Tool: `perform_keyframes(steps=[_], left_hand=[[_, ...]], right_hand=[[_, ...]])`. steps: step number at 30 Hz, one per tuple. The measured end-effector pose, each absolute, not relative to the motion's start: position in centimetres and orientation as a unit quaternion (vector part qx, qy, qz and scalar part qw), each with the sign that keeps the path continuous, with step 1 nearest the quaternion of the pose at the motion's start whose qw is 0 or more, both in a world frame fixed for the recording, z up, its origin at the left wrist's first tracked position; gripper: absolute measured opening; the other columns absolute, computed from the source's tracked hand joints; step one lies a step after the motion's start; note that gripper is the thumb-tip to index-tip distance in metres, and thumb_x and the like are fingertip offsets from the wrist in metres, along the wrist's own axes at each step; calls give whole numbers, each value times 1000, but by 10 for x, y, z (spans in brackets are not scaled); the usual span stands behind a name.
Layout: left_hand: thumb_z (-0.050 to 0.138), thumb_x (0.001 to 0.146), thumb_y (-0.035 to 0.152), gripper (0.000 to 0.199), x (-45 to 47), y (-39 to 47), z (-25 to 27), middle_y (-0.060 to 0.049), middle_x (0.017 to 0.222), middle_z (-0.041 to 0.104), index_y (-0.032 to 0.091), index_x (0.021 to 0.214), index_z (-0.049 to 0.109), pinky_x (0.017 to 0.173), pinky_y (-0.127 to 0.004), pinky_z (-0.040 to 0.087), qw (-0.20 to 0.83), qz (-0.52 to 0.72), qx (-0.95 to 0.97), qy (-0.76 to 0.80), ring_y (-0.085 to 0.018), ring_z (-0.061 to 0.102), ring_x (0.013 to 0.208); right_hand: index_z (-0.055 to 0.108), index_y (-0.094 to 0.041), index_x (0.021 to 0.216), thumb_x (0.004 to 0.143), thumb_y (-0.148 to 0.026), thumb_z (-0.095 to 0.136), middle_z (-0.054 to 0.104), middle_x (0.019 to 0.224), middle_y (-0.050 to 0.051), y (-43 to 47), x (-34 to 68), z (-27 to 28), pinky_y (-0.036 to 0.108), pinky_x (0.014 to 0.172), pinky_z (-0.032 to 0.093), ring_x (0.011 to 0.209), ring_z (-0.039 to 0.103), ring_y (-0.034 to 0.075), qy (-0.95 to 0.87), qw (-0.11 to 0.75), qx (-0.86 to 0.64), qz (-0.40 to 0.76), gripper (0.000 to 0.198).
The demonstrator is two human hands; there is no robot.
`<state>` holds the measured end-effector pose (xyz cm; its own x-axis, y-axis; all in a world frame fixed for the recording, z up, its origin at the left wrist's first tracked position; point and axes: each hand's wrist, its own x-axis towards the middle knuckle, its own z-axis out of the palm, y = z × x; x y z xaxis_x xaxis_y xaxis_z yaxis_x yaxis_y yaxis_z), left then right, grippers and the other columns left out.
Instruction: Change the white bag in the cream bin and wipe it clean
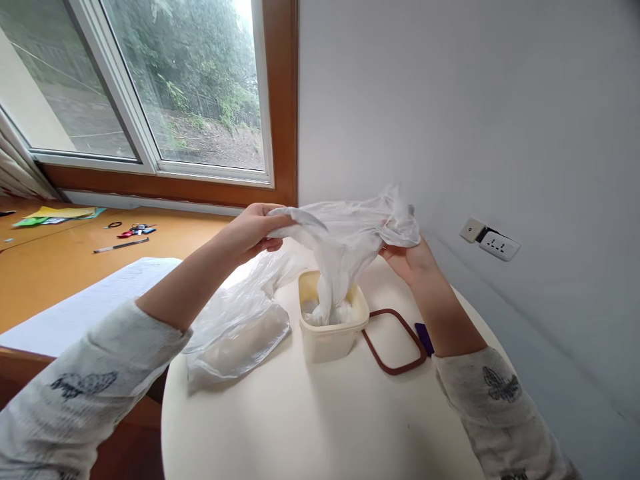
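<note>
A thin white plastic bag [345,233] is stretched between my two hands, its lower part hanging into a cream plastic bin [330,343]. My left hand [257,230] pinches the bag's left edge between thumb and fingers. On the other side my right hand [405,257] grips the gathered right end, with its fingers partly covered by the plastic. The bin stands upright on the round white table [310,420]. To its right lies a brown rounded-square frame [395,369], close to the bin's side. A clear plastic bag with a pale roll-like bundle [245,340] rests to the bin's left.
Something purple [424,339] lies beside the brown frame, near my right forearm. On the wooden desk [195,233] are a sheet of white paper [95,300], a pen [121,245], keys [137,230] and coloured papers [60,213]. A wall with sockets [500,245] borders the right.
</note>
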<state>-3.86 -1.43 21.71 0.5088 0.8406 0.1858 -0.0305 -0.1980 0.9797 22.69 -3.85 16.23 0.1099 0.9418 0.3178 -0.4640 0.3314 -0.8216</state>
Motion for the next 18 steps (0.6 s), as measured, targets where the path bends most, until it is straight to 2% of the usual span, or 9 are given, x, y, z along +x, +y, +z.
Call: perform_keyframes(steps=[5,7,9,11,12,14,18], left_hand=[[63,75,23,20,-67,-36,220,10,36,32,17,62,50,34,-12,21,587,268,701,305,-1,28,30],[65,72,24,13,-77,-43,221,8,37,38,17,68,55,33,-12,24,580,174,734,307,-3,33,31],[68,67,22,11,-86,-48,225,2,44,51,15,74,62,35,-15,34,564,49,773,287,-8,45,37],[69,64,18,18,-89,-50,229,-7,63,65,13,81,68,52,-23,49,552,-54,795,245,-17,60,57],[70,63,18,22,-89,-50,230,-11,76,68,13,85,70,64,-27,51,553,-70,797,232,-21,63,69],[71,64,24,33,-84,-49,229,-14,95,68,14,95,69,78,-33,50,564,-11,788,245,-26,63,86],[65,71,46,56,-55,-50,216,-13,113,61,23,120,53,82,-35,50,595,184,722,301,-25,61,96]], right_hand=[[62,-29,75,65,-26,67,66,76,-5,-40,245,148,25,68,49,79,60,13,-403,707,-256,521,12],[63,-29,76,65,-26,68,66,77,-5,-40,249,143,24,68,49,80,60,13,-410,693,-261,532,12],[64,-29,79,64,-27,69,66,80,-4,-41,253,139,24,69,49,81,60,13,-426,678,-272,534,15],[65,-29,80,62,-33,71,66,83,-4,-44,256,136,25,71,50,83,60,14,-444,668,-279,528,19],[65,-29,78,60,-37,72,66,83,-4,-46,256,136,26,72,50,83,60,15,-454,662,-282,526,21],[64,-29,75,57,-46,71,66,84,-3,-50,254,138,30,73,51,84,60,18,-470,652,-292,518,25],[63,-29,75,68,-62,52,65,81,2,-57,235,147,38,70,51,81,60,23,-530,621,-394,422,35]])
